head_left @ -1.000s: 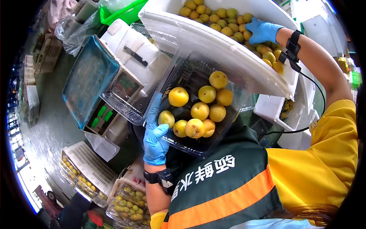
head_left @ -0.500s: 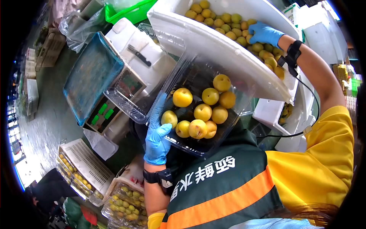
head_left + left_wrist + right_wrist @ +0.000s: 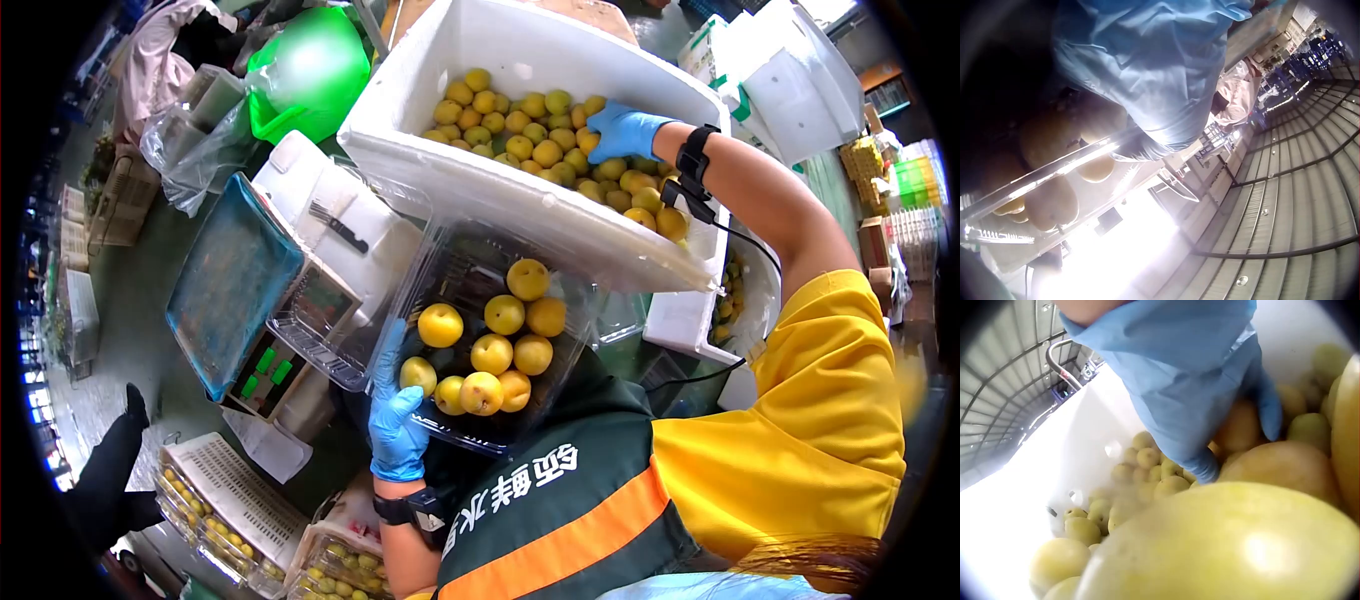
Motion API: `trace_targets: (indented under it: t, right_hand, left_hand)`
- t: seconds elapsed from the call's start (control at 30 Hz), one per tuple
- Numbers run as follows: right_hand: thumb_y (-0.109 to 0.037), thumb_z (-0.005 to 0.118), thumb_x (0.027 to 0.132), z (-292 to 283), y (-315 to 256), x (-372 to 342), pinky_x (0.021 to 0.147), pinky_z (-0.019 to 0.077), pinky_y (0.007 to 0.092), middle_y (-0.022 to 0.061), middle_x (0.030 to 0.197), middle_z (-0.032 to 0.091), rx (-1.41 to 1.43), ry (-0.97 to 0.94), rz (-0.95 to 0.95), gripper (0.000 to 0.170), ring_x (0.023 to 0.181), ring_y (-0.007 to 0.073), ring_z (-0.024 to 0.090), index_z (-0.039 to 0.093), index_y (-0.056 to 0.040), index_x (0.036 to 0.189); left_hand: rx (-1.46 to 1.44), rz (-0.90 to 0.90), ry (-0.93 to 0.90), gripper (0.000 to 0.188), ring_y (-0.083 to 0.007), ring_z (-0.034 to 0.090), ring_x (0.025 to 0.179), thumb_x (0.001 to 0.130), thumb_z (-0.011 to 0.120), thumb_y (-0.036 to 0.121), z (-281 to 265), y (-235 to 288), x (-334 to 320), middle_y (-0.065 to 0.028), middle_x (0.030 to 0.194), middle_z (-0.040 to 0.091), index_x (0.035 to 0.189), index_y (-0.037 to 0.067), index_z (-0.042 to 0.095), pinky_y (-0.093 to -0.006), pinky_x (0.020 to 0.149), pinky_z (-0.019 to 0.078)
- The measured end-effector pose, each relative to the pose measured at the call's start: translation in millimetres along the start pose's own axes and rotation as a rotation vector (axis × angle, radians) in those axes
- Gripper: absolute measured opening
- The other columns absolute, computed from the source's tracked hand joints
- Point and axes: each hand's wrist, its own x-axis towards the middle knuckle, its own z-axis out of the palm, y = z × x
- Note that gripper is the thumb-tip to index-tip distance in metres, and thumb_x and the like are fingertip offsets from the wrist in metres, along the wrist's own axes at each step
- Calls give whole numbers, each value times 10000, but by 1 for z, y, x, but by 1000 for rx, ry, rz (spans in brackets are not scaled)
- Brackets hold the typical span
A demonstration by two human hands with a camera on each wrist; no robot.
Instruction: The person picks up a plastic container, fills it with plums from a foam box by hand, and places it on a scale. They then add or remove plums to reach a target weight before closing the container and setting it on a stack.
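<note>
In the head view, the gloved left hand (image 3: 398, 425) grips the near left edge of a clear plastic tray (image 3: 462, 272) holding several yellow fruits (image 3: 481, 393), thumb over its rim. The left wrist view shows the blue glove (image 3: 1147, 69) at the tray's edge, fruits (image 3: 1051, 201) beside it. Inside a white foam box (image 3: 470, 178) of yellow-green fruits (image 3: 546, 153), the gloved right hand (image 3: 628, 135) reaches among the fruits. In the right wrist view, fingers of this hand (image 3: 1188, 390) curl down around an orange-yellow fruit (image 3: 1239, 427); its fingertips are partly hidden.
Left of the tray are a scale with a blue-covered top (image 3: 235, 285) and a knife (image 3: 345, 232) on a white surface. A green basket (image 3: 312, 85) stands beyond. Packed fruit boxes (image 3: 215, 510) lie at lower left, and a smaller foam box (image 3: 677, 320) at right.
The head view has shifted, showing more of the foam box's inside. The left hand still grips the tray, and the right hand is still among the box's fruits. A dark-clothed leg appears at left.
</note>
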Motion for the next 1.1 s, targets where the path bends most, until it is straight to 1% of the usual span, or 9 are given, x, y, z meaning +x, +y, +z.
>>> trace_targets:
  t: [0.17, 0.23, 0.37, 0.43, 0.5, 0.63, 0.77, 0.87, 1.1]
  right_hand:
    - [-525, 697, 864, -24, 10, -62, 719, 529, 287, 74, 1231, 623, 1351, 109, -139, 677, 997, 164, 614, 551, -93, 1364]
    - [-551, 680, 870, -23, 13, -84, 718, 555, 298, 70, 1241, 623, 1857, -154, -476, 700, 1033, 182, 629, 542, -69, 1358]
    - [-568, 568, 935, -20, -63, -160, 623, 593, 305, 173, 1222, 611, 2493, -59, -463, 668, 1035, 294, 656, 536, -13, 1306]
    - [-625, 547, 920, -3, -85, -173, 645, 598, 333, 203, 1239, 600, 2508, -147, -597, 720, 1083, 335, 635, 538, -12, 1297]
    - [-652, 515, 911, 16, -93, -165, 792, 574, 341, 216, 1242, 614, 2422, -604, -908, 775, 1093, 276, 627, 521, -2, 1334]
    - [-382, 709, 863, 14, -127, -167, 985, 485, 364, 150, 1185, 646, 2219, -230, -930, 538, 1093, 260, 618, 602, -3, 1229]
    - [-210, 756, 804, -8, -151, -168, 973, 487, 374, 152, 1254, 566, 783, 553, -933, 438, 1137, 327, 583, 634, -81, 1205]
    - [-232, 761, 740, 8, -177, -163, 967, 476, 434, 138, 1373, 460, 386, 697, -823, 488, 1198, 369, 511, 639, -100, 1195]
    - [-336, 800, 683, 37, -192, -193, 1069, 343, 523, 128, 1377, 501, 380, 623, -969, 571, 1263, 339, 487, 647, -124, 1190]
  left_hand:
    - [8, 11, -11, 819, -310, 400, 1392, 714, 605, 131, 3, 3, -1, -176, 1499, 412, 1489, -7, 377, -412, 1193, 275]
    - [-23, -4, -28, 801, -312, 413, 1383, 715, 604, 134, 8, 7, 0, -180, 1485, 427, 1474, -17, 396, -414, 1190, 283]
    - [-23, -12, -23, 788, -312, 421, 1377, 721, 600, 144, 8, 7, -1, -176, 1475, 439, 1465, -30, 405, -409, 1184, 294]
    - [21, -12, -25, 797, -306, 409, 1387, 724, 589, 150, 8, 8, -1, -176, 1478, 436, 1474, -32, 389, -404, 1183, 296]
    - [52, -30, -26, 805, -301, 404, 1393, 724, 584, 154, 17, 14, -2, -177, 1482, 432, 1479, -34, 378, -402, 1184, 294]
    - [72, 24, -74, 765, -291, 397, 1402, 760, 548, 169, 6, 8, 0, -180, 1497, 424, 1474, -48, 380, -399, 1191, 278]
    - [-33, -20, -88, 736, -290, 412, 1395, 807, 590, 116, -5, 4, 0, -168, 1510, 412, 1489, -31, 354, -399, 1186, 296]
    - [-80, -18, -70, 737, -287, 412, 1395, 831, 625, 125, -5, 3, -1, -160, 1512, 414, 1501, -10, 349, -399, 1185, 299]
    - [7, 3, 6, 754, -278, 408, 1391, 792, 617, 182, -4, 1, -2, -163, 1502, 425, 1475, -38, 384, -392, 1196, 260]
